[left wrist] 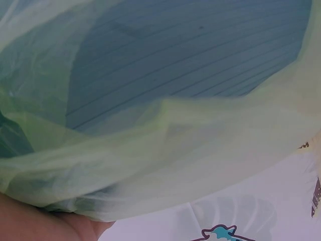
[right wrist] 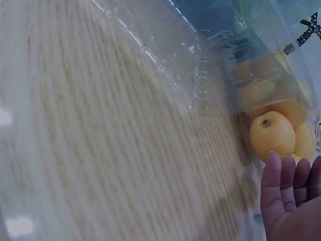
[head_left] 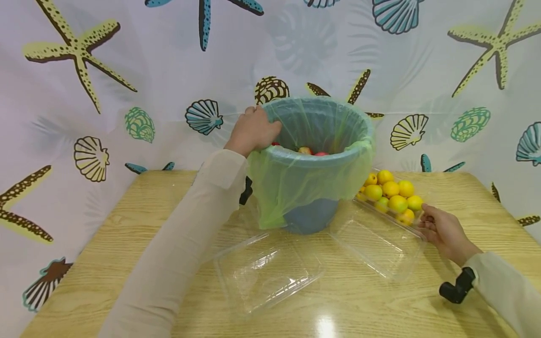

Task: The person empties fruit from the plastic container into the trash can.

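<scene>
At the back of the table stands a blue bucket (head_left: pixel 310 218) lined with a thin green plastic bag (head_left: pixel 270 197) folded over its rim. My left hand (head_left: pixel 253 131) grips the bucket's left rim through the bag; in the left wrist view the bag (left wrist: pixel 165 165) covers much of the scene. Red and yellowish fruits (head_left: pixel 305 150) show inside the bucket. To its right, a clear plastic tray (head_left: pixel 382 215) holds several round yellow fruits (head_left: pixel 390 188). My right hand (head_left: pixel 444 232) is at the tray's near right end, fingers extended, fingertips right by a yellow fruit (right wrist: pixel 272 134).
Two clear plastic trays lie before the bucket, one in the middle (head_left: pixel 274 277) and one to the right (head_left: pixel 380 246). The wooden table (head_left: pixel 359 310) ends at a wall cloth (head_left: pixel 169 61) printed with shells and starfish, close behind the bucket.
</scene>
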A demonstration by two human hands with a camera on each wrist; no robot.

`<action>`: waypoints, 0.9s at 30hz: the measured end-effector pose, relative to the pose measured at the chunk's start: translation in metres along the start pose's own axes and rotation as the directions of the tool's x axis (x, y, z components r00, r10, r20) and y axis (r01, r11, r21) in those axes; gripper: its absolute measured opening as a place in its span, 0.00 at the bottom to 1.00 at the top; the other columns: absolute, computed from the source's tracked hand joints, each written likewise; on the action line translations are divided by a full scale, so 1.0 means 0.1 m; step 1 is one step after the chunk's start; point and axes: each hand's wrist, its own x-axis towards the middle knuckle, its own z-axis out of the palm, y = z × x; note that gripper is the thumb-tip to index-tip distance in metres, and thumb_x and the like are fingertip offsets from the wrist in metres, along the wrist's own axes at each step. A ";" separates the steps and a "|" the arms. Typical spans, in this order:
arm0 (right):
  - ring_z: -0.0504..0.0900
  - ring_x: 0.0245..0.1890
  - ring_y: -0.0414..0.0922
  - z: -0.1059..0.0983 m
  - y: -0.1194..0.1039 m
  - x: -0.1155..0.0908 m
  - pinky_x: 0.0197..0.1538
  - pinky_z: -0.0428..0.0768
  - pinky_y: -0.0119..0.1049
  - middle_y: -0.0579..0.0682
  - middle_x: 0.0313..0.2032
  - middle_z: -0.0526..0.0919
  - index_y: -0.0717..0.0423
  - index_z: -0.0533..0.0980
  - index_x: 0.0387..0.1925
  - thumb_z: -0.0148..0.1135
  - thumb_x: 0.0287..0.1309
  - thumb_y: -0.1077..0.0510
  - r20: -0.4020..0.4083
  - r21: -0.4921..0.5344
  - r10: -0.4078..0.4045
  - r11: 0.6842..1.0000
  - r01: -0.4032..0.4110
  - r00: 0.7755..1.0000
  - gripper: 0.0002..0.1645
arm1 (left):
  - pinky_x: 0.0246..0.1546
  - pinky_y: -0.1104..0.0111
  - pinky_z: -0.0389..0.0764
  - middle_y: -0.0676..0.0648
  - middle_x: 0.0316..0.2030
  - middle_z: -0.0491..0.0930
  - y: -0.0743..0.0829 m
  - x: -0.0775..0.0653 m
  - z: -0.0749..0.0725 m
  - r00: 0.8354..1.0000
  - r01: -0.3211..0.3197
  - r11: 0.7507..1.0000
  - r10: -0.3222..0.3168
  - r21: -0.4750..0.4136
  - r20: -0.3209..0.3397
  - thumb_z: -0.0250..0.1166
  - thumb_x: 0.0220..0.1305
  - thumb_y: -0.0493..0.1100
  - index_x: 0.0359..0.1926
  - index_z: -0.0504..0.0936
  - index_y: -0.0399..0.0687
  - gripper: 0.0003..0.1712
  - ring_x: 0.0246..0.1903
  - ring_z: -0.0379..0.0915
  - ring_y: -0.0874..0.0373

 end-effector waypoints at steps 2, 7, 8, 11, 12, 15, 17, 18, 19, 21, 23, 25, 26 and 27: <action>0.76 0.29 0.37 0.00 -0.01 0.00 0.35 0.79 0.27 0.40 0.26 0.74 0.48 0.75 0.26 0.54 0.66 0.46 -0.001 -0.004 -0.002 1.000 0.002 1.000 0.15 | 0.72 0.51 0.49 0.37 0.75 0.34 0.00 0.00 0.00 1.000 0.000 1.000 0.000 0.002 0.002 0.37 0.74 0.55 0.74 0.37 0.36 0.39 0.73 0.34 0.39; 0.76 0.30 0.37 0.01 -0.03 0.00 0.37 0.80 0.28 0.39 0.26 0.75 0.47 0.76 0.23 0.57 0.64 0.47 -0.018 -0.001 0.005 1.000 -0.005 1.000 0.16 | 0.72 0.51 0.50 0.37 0.75 0.34 0.00 -0.01 0.00 1.000 0.002 1.000 -0.002 -0.003 0.001 0.38 0.74 0.55 0.74 0.37 0.36 0.40 0.73 0.35 0.39; 0.77 0.29 0.36 0.02 -0.04 0.00 0.38 0.81 0.28 0.39 0.26 0.75 0.47 0.76 0.22 0.57 0.64 0.47 -0.027 0.000 0.019 1.000 -0.019 0.999 0.16 | 0.72 0.51 0.50 0.37 0.75 0.34 0.01 -0.01 0.00 1.000 0.001 1.000 -0.001 -0.002 0.000 0.38 0.74 0.55 0.74 0.37 0.36 0.39 0.73 0.35 0.39; 0.78 0.28 0.36 0.02 -0.06 0.00 0.37 0.81 0.28 0.39 0.24 0.77 0.47 0.76 0.20 0.56 0.65 0.48 -0.039 0.016 0.076 0.997 -0.076 0.996 0.18 | 0.72 0.51 0.51 0.37 0.75 0.35 0.01 0.00 0.00 1.000 -0.002 1.000 0.002 0.000 0.000 0.38 0.74 0.55 0.74 0.38 0.35 0.39 0.73 0.35 0.39; 0.79 0.28 0.36 0.03 -0.07 0.00 0.36 0.81 0.29 0.40 0.24 0.78 0.48 0.76 0.20 0.55 0.66 0.49 -0.037 0.028 0.098 0.995 -0.097 0.995 0.18 | 0.72 0.51 0.51 0.37 0.75 0.34 0.01 0.00 0.00 1.000 -0.003 1.000 0.003 0.000 0.001 0.38 0.74 0.54 0.74 0.38 0.35 0.39 0.73 0.35 0.39; 0.79 0.27 0.38 0.02 -0.10 0.00 0.36 0.82 0.30 0.42 0.23 0.78 0.49 0.76 0.21 0.52 0.67 0.53 -0.015 0.094 0.145 0.985 -0.143 0.989 0.18 | 0.72 0.52 0.50 0.37 0.75 0.34 0.00 0.00 0.00 1.000 -0.004 1.000 0.004 -0.001 0.004 0.37 0.74 0.55 0.74 0.36 0.35 0.39 0.73 0.35 0.39; 0.77 0.24 0.39 0.02 -0.12 0.00 0.38 0.82 0.32 0.44 0.23 0.76 0.52 0.75 0.24 0.50 0.68 0.55 0.000 0.170 0.168 0.971 -0.165 0.986 0.16 | 0.72 0.52 0.50 0.37 0.75 0.34 0.00 0.00 0.00 1.000 -0.002 1.000 0.002 -0.002 0.005 0.37 0.74 0.55 0.74 0.35 0.35 0.40 0.73 0.35 0.39; 0.77 0.25 0.39 0.02 -0.14 0.00 0.39 0.82 0.33 0.46 0.25 0.75 0.54 0.73 0.28 0.49 0.68 0.56 0.004 0.188 0.169 0.968 -0.167 0.986 0.12 | 0.72 0.52 0.50 0.37 0.75 0.34 0.00 0.00 0.00 1.000 -0.001 1.000 0.001 -0.002 0.006 0.38 0.74 0.55 0.74 0.35 0.35 0.40 0.73 0.35 0.39; 0.77 0.26 0.39 0.01 -0.15 0.00 0.41 0.82 0.34 0.47 0.29 0.73 0.55 0.71 0.32 0.49 0.68 0.56 0.003 0.200 0.171 0.965 -0.168 0.985 0.09 | 0.72 0.52 0.50 0.37 0.75 0.34 0.00 0.00 0.00 1.000 0.001 1.000 -0.001 -0.002 0.005 0.38 0.74 0.55 0.74 0.34 0.35 0.40 0.73 0.35 0.39; 0.76 0.30 0.39 0.01 -0.18 0.01 0.52 0.80 0.38 0.49 0.38 0.68 0.54 0.64 0.40 0.49 0.68 0.55 -0.004 0.204 0.175 0.964 -0.171 0.985 0.07 | 0.72 0.52 0.50 0.37 0.75 0.34 0.00 0.00 -0.01 1.000 0.008 1.000 -0.008 -0.004 0.003 0.38 0.74 0.55 0.74 0.34 0.36 0.41 0.73 0.35 0.39; 0.73 0.40 0.40 0.00 -0.20 0.01 0.62 0.72 0.45 0.49 0.45 0.61 0.52 0.59 0.45 0.48 0.69 0.53 -0.010 0.184 0.174 0.968 -0.169 0.985 0.11 | 0.72 0.52 0.50 0.37 0.75 0.33 0.01 0.00 -0.01 1.000 0.013 1.000 -0.013 -0.001 0.004 0.38 0.74 0.55 0.74 0.34 0.36 0.41 0.73 0.35 0.39; 0.70 0.46 0.42 -0.01 -0.20 0.02 0.67 0.62 0.47 0.49 0.48 0.56 0.50 0.59 0.45 0.48 0.69 0.52 -0.017 0.174 0.176 0.970 -0.171 0.984 0.11 | 0.72 0.52 0.50 0.37 0.75 0.34 0.01 0.00 -0.01 1.000 0.019 1.000 -0.019 -0.001 0.005 0.38 0.74 0.56 0.74 0.33 0.36 0.41 0.73 0.35 0.39; 0.70 0.46 0.42 -0.02 -0.20 0.02 0.67 0.60 0.47 0.49 0.48 0.56 0.51 0.60 0.43 0.48 0.69 0.52 -0.017 0.181 0.175 0.969 -0.169 0.984 0.10 | 0.72 0.52 0.50 0.37 0.75 0.34 0.02 0.00 0.00 1.000 0.020 1.000 -0.020 -0.001 0.006 0.38 0.74 0.56 0.74 0.33 0.36 0.41 0.73 0.35 0.39; 0.70 0.46 0.41 -0.03 -0.19 0.02 0.65 0.64 0.48 0.49 0.48 0.56 0.50 0.61 0.43 0.48 0.69 0.52 -0.013 0.184 0.170 0.969 -0.164 0.985 0.09 | 0.72 0.52 0.50 0.37 0.75 0.33 0.02 0.00 0.00 1.000 0.021 1.000 -0.021 0.000 0.007 0.38 0.74 0.55 0.74 0.33 0.36 0.41 0.73 0.35 0.39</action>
